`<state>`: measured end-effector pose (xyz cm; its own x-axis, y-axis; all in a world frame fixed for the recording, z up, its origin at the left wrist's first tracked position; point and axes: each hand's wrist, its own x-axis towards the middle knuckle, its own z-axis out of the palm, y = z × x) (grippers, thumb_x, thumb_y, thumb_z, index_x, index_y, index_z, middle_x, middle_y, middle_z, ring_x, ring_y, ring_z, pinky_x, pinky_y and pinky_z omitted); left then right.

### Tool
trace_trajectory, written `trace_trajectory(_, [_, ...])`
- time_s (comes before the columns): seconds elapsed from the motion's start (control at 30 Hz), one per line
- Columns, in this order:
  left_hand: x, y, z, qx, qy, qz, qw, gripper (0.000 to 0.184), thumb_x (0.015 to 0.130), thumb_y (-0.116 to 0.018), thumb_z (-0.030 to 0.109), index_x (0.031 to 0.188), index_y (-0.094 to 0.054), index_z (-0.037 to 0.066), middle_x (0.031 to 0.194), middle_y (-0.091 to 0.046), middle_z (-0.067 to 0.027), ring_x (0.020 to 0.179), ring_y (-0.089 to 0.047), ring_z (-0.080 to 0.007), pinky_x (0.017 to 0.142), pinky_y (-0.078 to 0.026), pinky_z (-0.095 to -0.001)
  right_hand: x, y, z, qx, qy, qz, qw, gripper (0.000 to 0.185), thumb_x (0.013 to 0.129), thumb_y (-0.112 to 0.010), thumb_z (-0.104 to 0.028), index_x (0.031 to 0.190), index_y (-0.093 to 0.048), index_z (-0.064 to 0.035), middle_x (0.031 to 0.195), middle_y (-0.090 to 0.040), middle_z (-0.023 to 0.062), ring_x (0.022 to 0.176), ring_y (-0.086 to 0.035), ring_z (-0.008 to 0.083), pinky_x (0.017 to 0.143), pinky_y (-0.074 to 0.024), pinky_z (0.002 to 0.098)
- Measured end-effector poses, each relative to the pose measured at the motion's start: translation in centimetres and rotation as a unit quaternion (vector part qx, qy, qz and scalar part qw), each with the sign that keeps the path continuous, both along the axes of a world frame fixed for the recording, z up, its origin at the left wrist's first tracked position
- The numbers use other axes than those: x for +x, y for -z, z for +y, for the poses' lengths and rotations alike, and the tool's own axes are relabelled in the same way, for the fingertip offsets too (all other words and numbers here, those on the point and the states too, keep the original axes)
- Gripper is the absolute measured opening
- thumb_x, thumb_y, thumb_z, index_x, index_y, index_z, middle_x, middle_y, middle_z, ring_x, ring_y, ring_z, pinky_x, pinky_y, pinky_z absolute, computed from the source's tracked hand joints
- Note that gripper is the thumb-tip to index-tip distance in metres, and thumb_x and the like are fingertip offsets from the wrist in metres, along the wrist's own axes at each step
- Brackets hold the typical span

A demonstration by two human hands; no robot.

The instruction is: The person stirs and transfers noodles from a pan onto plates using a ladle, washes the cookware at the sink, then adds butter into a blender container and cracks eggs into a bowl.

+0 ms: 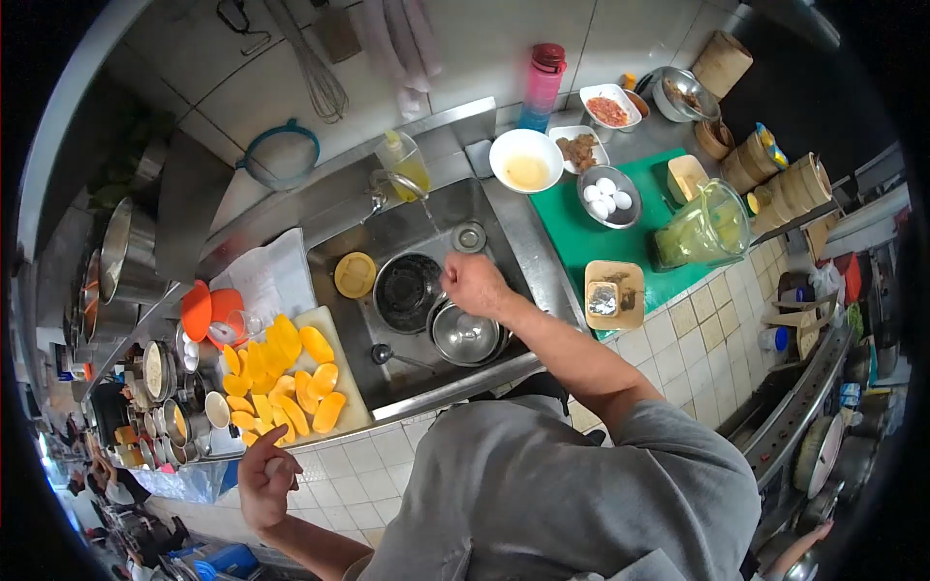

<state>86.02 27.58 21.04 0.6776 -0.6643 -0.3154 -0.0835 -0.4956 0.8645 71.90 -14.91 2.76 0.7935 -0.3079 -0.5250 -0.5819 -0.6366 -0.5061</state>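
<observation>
My right hand [475, 284] is closed over the sink [407, 397], fingers curled down. Whatever it may hold is hidden; just below it lies a shiny metal bowl [467, 334]. Next to that bowl, also in the sink, stands a dark round pan [408, 292]. A yellow round dish [355, 275], a small metal cup [469, 237] and a ladle [383, 354] lie around them. Off to the left, my left hand [269, 479] hangs in the air with nothing in it, index finger stretched and the others loosely bent. Nearest to it are cut mango pieces [286, 387] on a white cutting board [349, 373].
Water runs from the faucet [392, 184]. On the right, a green cutting board [562, 218] bears a bowl of eggs [609, 197], a blender jug [704, 228] and a paper box [614, 295]. A white bowl [526, 160] and a pink bottle [542, 87] stand behind the sink's corner.
</observation>
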Motion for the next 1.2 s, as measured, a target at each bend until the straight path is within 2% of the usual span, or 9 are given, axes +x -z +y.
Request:
trace_trajectory(0.2, [-2.0,1.4,1.2,-0.016,-0.036,-0.005,0.999,0.046,0.091,-0.059,0.005,0.137,-0.059,-0.003,0.076,-0.064,-0.0063,0.059,-0.054,-0.0085,0.054,-0.046,-0.0228,-5.0,1.5,-5.9,-0.154,0.039,-0.259,0.953,0.057,0.082,-0.068,-0.012,0.138,-0.061,-0.0189,0.117,-0.071,0.0206,0.109,-0.067,0.0385,0.094,-0.0540,0.0489])
trace_trajectory(0.3, [-3.4,2.4,1.8,-0.037,-0.076,-0.025,0.996,0.044,0.094,-0.057,0.004,0.137,-0.059,-0.002,0.078,-0.063,-0.0061,0.060,-0.053,-0.0090,0.054,-0.046,-0.0232,-10.6,0.3,-17.0,-0.255,0.228,-0.098,0.935,0.040,0.086,-0.062,-0.013,0.124,-0.070,-0.0176,0.107,-0.075,0.0167,0.094,-0.072,0.0377,0.085,-0.0576,0.0476])
trace_trajectory(0.5, [-9.1,9.9,-5.2,-0.076,-0.109,0.106,0.986,0.039,0.095,-0.055,0.007,0.134,-0.055,0.007,0.086,-0.062,-0.0070,0.067,-0.056,-0.0127,0.056,-0.046,-0.0267,-18.4,3.2,-26.0,-0.245,0.028,0.029,0.969,0.035,0.089,-0.054,-0.009,0.119,-0.072,-0.0125,0.118,-0.072,0.0205,0.115,-0.068,0.0376,0.097,-0.0544,0.0480])
trace_trajectory(0.67, [-17.9,19.0,-18.2,-0.230,-0.023,0.315,0.921,0.019,0.097,-0.055,0.006,0.115,-0.062,0.002,0.097,-0.067,-0.0126,0.071,-0.060,-0.0189,0.058,-0.047,-0.0307,-19.4,6.0,-28.1,-0.230,0.037,0.026,0.972,0.033,0.088,-0.056,-0.009,0.117,-0.069,0.0001,0.123,-0.069,0.0258,0.117,-0.065,0.0409,0.100,-0.0523,0.0505])
trace_trajectory(0.73, [-21.3,22.6,-23.9,-0.185,-0.046,0.355,0.915,0.021,0.102,-0.062,0.019,0.114,-0.065,0.002,0.087,-0.067,-0.0109,0.066,-0.059,-0.0153,0.050,-0.042,-0.0284,-20.0,8.8,-29.6,-0.290,0.036,-0.123,0.948,0.036,0.086,-0.062,-0.011,0.120,-0.063,0.0004,0.127,-0.066,0.0254,0.115,-0.066,0.0405,0.098,-0.0536,0.0502])
trace_trajectory(0.83, [-26.8,23.1,-32.4,0.047,0.023,0.188,0.981,0.041,0.100,-0.067,0.036,0.118,-0.067,0.000,0.079,-0.067,-0.0044,0.062,-0.060,-0.0109,0.051,-0.045,-0.0267,-21.5,5.3,-26.7,-0.231,0.114,-0.195,0.946,0.045,0.084,-0.069,-0.015,0.126,-0.056,-0.0019,0.129,-0.061,0.0267,0.114,-0.065,0.0424,0.093,-0.0557,0.0512])
trace_trajectory(0.93, [-29.3,26.5,-35.4,0.052,0.084,0.016,0.995,0.045,0.100,-0.065,0.039,0.117,-0.070,-0.003,0.085,-0.073,-0.0094,0.072,-0.068,-0.0152,0.066,-0.053,-0.0318,-25.6,-0.2,-20.3,-0.212,0.169,-0.270,0.924,0.049,0.082,-0.074,-0.017,0.125,-0.055,-0.0048,0.123,-0.054,0.0275,0.103,-0.066,0.0470,0.086,-0.0572,0.0537])
trace_trajectory(1.07, [-31.3,26.3,-36.2,0.091,0.172,-0.020,0.981,0.038,0.098,-0.067,0.032,0.116,-0.071,-0.002,0.086,-0.074,-0.0101,0.075,-0.068,-0.0159,0.069,-0.054,-0.0321,-38.5,-2.1,-12.0,-0.082,0.130,-0.400,0.903,0.037,0.080,-0.069,-0.008,0.116,-0.061,-0.0055,0.112,-0.053,0.0216,0.088,-0.062,0.0408,0.079,-0.0551,0.0480])
trace_trajectory(1.2, [-30.1,26.6,-33.7,0.066,0.100,0.101,0.988,0.034,0.095,-0.069,0.017,0.125,-0.064,0.003,0.094,-0.069,-0.0078,0.076,-0.066,-0.0182,0.069,-0.054,-0.0310,-54.5,3.4,-11.4,0.184,0.114,-0.207,0.954,0.039,0.083,-0.070,-0.009,0.121,-0.064,-0.0040,0.100,-0.071,0.0191,0.091,-0.067,0.0378,0.084,-0.0549,0.0456])
